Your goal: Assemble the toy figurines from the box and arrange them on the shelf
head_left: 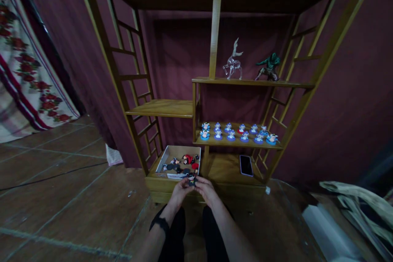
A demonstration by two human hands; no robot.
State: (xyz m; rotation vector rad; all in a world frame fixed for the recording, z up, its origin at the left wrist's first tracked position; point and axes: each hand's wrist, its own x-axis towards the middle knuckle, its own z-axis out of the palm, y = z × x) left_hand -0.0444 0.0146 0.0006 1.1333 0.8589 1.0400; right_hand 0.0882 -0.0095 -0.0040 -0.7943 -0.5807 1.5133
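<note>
Between my two hands is a small dark figurine (pixel 192 180) on a dark base, just in front of the open box. My left hand (pixel 181 190) pinches it from the left, and my right hand (pixel 205 188) grips its right side. Behind them, a shallow cardboard box (pixel 164 161) rests on the lowest shelf. Several dark and red figurines lie loosely inside it, among them a red one (pixel 188 159). Two rows of small white and purple figurines (pixel 231 134) on round bases stand upright on the shelf to the upper right.
On the lowest board at the right lies a phone (pixel 246 165). A clear deer figure (pixel 233 65) and a green-clad figure (pixel 269 66) stand on the upper shelf (pixel 251 82). At left is a bare wooden shelf (pixel 162 107). A floral cloth (pixel 33 73) hangs far left.
</note>
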